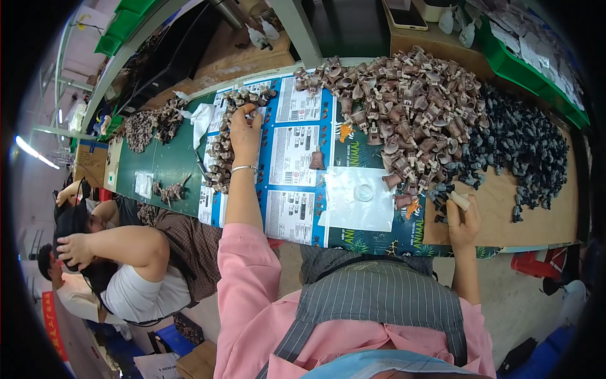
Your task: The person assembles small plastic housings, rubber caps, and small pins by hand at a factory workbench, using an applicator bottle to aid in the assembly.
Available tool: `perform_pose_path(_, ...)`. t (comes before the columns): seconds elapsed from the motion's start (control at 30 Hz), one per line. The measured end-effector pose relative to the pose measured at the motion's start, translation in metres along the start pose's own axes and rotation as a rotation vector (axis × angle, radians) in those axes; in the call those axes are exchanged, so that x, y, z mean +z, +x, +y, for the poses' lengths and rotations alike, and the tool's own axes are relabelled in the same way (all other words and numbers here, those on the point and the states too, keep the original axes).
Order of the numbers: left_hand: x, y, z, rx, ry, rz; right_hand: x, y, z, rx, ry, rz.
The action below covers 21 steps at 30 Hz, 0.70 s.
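Observation:
My left hand [245, 136] reaches to the far end of a row of small brown-and-grey plastic pieces [219, 151]. Its fingers are bent together, and what lies between them, if anything, is too small to tell. On the right, my right hand [464, 226] pinches a cream tapered piece [460, 201] at the near edge of the dark pieces [530, 145]. A large heap of brown cup-shaped plastic pieces [416, 101] spreads across the far middle. A single brown cup-shaped piece [317, 160] rests on the printed sheets [292, 155] between my hands.
A clear plastic bag [360, 199] lies flat before me. Orange animal prints [411, 208] show beside it. More brown pieces [146, 131] and a white tissue [201, 123] lie at left. A phone [406, 15] sits on the shelf. Another person [145, 271] sits at my left.

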<state>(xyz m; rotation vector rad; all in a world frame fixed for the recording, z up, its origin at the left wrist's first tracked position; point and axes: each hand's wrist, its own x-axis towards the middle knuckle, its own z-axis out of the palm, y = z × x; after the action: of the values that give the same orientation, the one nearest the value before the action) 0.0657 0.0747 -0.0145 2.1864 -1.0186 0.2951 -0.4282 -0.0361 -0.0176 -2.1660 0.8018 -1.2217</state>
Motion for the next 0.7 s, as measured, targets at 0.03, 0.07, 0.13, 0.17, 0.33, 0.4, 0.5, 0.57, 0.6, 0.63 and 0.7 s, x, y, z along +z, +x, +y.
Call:
perform_pose_path(0.03,0.000,0.000,0.000,0.025,0.028,-0.022,0.000,0.001,0.000,-0.021,-0.003,0.007)
perform_pose_path(0.07,0.001,0.000,0.000,0.036,0.042,-0.017,0.001,0.001,0.000,-0.042,-0.006,0.013)
perform_pose_path(0.13,0.000,0.002,0.001,0.030,-0.011,0.012,0.000,0.000,0.001,-0.031,-0.012,0.017)
perform_pose_path(0.17,-0.002,0.004,0.000,0.019,-0.061,0.044,0.001,-0.001,0.001,-0.024,-0.014,0.018)
perform_pose_path(0.33,-0.025,0.022,0.001,-0.067,-0.181,-0.124,0.000,0.001,0.001,0.000,0.004,0.008)
perform_pose_path(0.4,-0.025,0.026,0.003,-0.066,-0.183,-0.140,-0.001,0.003,-0.001,-0.001,0.006,0.004)
perform_pose_path(0.5,-0.029,0.027,0.006,-0.071,-0.141,-0.161,-0.001,0.003,0.001,-0.026,0.000,0.009)
perform_pose_path(0.57,-0.034,0.026,0.005,-0.041,-0.182,-0.080,0.001,0.002,0.003,-0.025,0.002,0.019)
perform_pose_path(0.6,-0.035,0.027,0.008,-0.017,-0.167,-0.037,-0.001,0.001,0.003,-0.024,-0.002,0.022)
perform_pose_path(0.63,-0.038,0.026,0.017,-0.015,-0.170,-0.043,-0.001,-0.001,0.005,-0.001,0.014,0.003)
perform_pose_path(0.7,-0.048,0.019,0.033,-0.035,-0.280,0.110,-0.001,-0.002,0.005,0.020,0.038,-0.019)
